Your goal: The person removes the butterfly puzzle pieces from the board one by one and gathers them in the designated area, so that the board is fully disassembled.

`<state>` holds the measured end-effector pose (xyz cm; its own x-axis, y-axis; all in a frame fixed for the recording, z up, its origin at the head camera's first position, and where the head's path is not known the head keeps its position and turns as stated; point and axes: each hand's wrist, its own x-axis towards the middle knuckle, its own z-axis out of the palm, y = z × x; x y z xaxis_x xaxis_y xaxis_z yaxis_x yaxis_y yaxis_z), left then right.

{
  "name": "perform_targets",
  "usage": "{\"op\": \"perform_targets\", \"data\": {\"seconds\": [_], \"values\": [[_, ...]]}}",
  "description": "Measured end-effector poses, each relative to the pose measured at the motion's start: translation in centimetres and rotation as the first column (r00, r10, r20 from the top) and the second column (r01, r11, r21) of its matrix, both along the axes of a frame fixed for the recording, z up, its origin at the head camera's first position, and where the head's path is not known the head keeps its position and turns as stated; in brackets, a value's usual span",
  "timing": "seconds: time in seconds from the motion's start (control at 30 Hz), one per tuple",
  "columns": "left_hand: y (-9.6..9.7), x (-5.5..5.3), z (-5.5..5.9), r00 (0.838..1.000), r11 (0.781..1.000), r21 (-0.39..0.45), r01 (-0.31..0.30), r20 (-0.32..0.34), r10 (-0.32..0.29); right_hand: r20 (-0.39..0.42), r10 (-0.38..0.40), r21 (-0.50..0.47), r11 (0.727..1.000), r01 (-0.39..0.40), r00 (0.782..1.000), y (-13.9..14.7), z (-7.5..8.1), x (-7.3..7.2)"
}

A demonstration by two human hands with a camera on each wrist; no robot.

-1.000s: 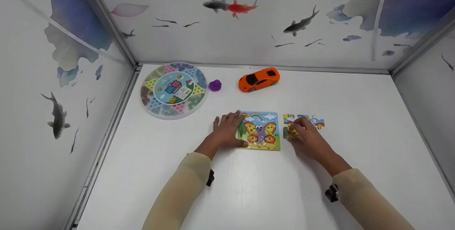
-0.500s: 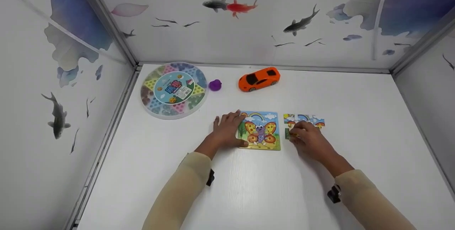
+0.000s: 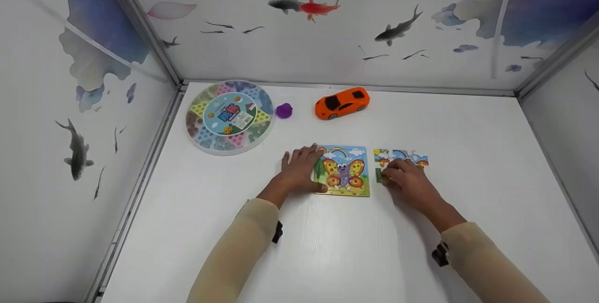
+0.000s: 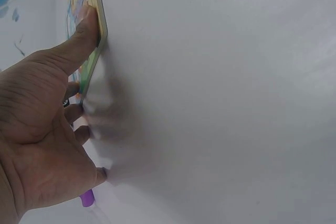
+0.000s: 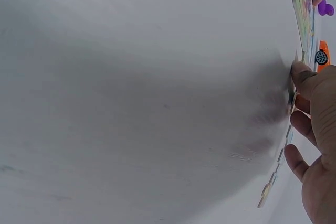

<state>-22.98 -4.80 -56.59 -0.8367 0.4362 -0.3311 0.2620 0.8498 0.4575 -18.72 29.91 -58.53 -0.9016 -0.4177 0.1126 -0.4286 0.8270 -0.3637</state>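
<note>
In the head view my left hand (image 3: 299, 170) lies at the left edge of a square butterfly jigsaw puzzle (image 3: 345, 172), fingers spread. Its thumb (image 4: 84, 35) rests on the puzzle's near corner, and the index finger touches the far left corner. To the right, my right hand (image 3: 408, 182) pinches a puzzle piece with a green part (image 3: 378, 175) showing beside the fingertips; the rest of it is hidden. Just behind these fingers lies a row of puzzle pieces (image 3: 420, 159) with sky and rainbow colours, partly covered by the hand.
Toward the back stand an orange toy car (image 3: 342, 103), a small purple toy (image 3: 284, 110) and a round, clear-lidded game set (image 3: 230, 118). White panels printed with fish border the white table (image 3: 327, 256) at the back and sides.
My right hand has shifted slightly to the right, and the green piece at its fingertips has moved a little the same way. The left hand stays in place on the puzzle.
</note>
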Motion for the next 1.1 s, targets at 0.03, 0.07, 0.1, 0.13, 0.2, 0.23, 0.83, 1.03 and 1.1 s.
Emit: {"op": "perform_targets", "data": {"seconds": [0.03, 0.07, 0.1, 0.13, 0.2, 0.23, 0.83, 1.03, 1.1], "values": [[0.0, 0.0, 0.0, 1.0, 1.0, -0.002, -0.001, 0.002, 0.001, 0.006, -0.003, 0.0, 1.0, 0.003, 1.0, 0.0, 0.0, 0.0], [0.0, 0.0, 0.0, 1.0, 1.0, -0.003, -0.001, 0.004, 0.001, 0.011, -0.005, -0.001, 1.0, 0.005, 1.0, -0.1, 0.0, 0.0], [0.0, 0.0, 0.0, 1.0, 1.0, -0.005, -0.002, 0.006, 0.002, 0.015, -0.007, -0.003, 1.0, 0.007, 1.0, -0.1, 0.0, 0.0], [0.0, 0.0, 0.0, 1.0, 1.0, -0.005, -0.002, 0.006, 0.002, 0.021, -0.01, -0.004, 1.0, 0.01, 1.0, -0.1, 0.0, 0.0], [0.0, 0.0, 0.0, 1.0, 1.0, -0.004, -0.003, 0.007, 0.003, 0.026, -0.011, -0.004, 1.0, 0.011, 1.0, -0.1, -0.1, 0.0], [-0.1, 0.0, 0.0, 1.0, 1.0, -0.005, -0.004, 0.007, 0.004, 0.028, -0.01, -0.004, 1.0, 0.01, 1.0, -0.1, -0.1, 0.0], [-0.1, -0.1, -0.1, 1.0, 1.0, -0.009, -0.011, 0.008, 0.011, 0.004, -0.011, -0.021, 1.0, 0.011, 1.0, -3.7, 0.0, -0.5], [0.1, 0.0, 0.0, 1.0, 0.999, -0.032, -0.002, -0.001, 0.002, 0.011, -0.015, 0.021, 1.0, 0.015, 1.0, -6.5, -0.2, -1.0], [0.1, 0.0, 0.1, 1.0, 0.999, -0.032, -0.005, -0.001, 0.005, 0.015, -0.015, 0.017, 1.0, 0.015, 1.0, -7.3, -0.2, -1.2]]}}
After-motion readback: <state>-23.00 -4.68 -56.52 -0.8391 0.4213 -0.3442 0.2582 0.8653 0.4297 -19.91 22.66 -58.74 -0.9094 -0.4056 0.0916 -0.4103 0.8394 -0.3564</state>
